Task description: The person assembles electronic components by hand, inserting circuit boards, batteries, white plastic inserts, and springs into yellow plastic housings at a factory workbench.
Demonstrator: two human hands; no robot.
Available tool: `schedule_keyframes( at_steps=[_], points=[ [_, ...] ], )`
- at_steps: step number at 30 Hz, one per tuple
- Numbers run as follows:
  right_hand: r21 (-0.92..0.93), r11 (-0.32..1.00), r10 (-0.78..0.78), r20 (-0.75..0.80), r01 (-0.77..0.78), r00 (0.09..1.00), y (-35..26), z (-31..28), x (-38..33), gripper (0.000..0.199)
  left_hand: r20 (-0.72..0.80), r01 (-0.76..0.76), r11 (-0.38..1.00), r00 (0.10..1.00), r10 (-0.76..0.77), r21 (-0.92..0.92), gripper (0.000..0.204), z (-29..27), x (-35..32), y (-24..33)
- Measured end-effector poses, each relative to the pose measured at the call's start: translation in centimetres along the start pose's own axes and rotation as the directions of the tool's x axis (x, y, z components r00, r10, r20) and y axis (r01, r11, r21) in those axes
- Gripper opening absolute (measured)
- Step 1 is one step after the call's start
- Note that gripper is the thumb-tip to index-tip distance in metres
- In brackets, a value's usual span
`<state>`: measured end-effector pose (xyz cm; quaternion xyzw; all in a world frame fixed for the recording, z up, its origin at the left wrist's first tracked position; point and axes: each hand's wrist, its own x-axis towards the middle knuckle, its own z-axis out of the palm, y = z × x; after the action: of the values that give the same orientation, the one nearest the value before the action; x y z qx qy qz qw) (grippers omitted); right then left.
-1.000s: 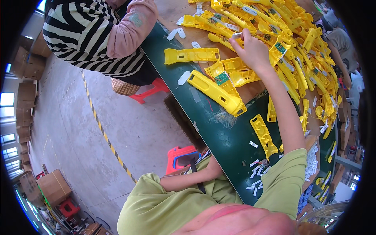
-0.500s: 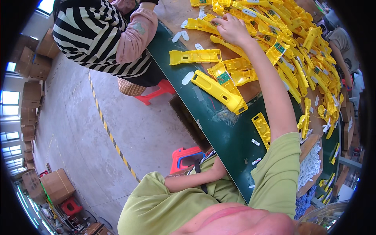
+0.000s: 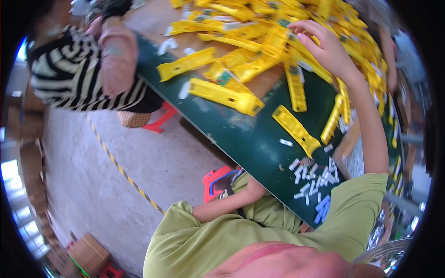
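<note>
My right hand (image 3: 327,48) reaches over a pile of yellow plastic shell halves (image 3: 245,67). Its fingers are stretched out and parted from the thumb, with no held thing visible. The fingertips are beside a shell carrying a small green circuit board (image 3: 283,23); whether they touch it, I cannot tell. Closer to me lie a long yellow casing (image 3: 222,95) with a dark slot and a single yellow shell half (image 3: 296,131). My left hand (image 3: 256,189) is low by the table edge at my lap, its fingers hidden.
Small white pieces (image 3: 315,178) and blue pieces (image 3: 322,208) lie on the green table (image 3: 250,148) near me. A co-worker in a striped top (image 3: 69,69) sits at the far left. A red stool (image 3: 215,180) stands below the table edge. Another person's arm (image 3: 388,58) shows at the right.
The view has shifted, so the table appears farther left and more small white pieces show. My right hand has moved right along the pile, and its fingers have opened out. My left hand stays low.
</note>
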<state>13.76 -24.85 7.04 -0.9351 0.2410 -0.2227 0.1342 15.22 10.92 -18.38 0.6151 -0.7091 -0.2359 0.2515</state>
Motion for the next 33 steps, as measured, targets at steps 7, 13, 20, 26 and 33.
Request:
schedule_keyframes(
  at_steps=[7, 13, 20, 26, 33],
  points=[
    [-0.049, 0.872, 0.489, 0.08, -0.486, 0.869, -3.5, -10.4, -19.3, 0.022, 0.486, -0.382, 0.887, 0.743, 0.461, -0.257, 0.042, -12.5, 0.1, 1.3],
    [-0.075, 0.783, 0.62, 0.012, -0.618, 0.784, -6.8, -10.9, -27.3, 0.017, 0.505, -0.087, 0.78, 0.716, 0.482, -0.62, 0.043, -24.4, 9.1, 4.9],
    [-0.017, 0.819, 0.573, -0.028, -0.573, 0.819, -11.6, -11.7, -32.3, 0.016, 0.243, -0.542, 0.451, 0.788, 0.566, 0.709, 0.06, -18.3, 25.1, 2.4],
    [0.015, 0.764, 0.641, -0.132, -0.645, 0.756, -14.3, -13.6, -38.0, 0.016, 0.523, -0.73, 0.392, 0.679, 0.516, 0.56, 0.044, -18.1, 27.9, 3.6],
    [0.171, 0.754, 0.656, -0.144, -0.634, 0.741, -15.0, -12.4, -39.5, 0.02, -0.202, -0.554, 0.831, 0.809, 0.552, 0.052, 0.045, -19.8, 26.1, 12.2]
  ],
)
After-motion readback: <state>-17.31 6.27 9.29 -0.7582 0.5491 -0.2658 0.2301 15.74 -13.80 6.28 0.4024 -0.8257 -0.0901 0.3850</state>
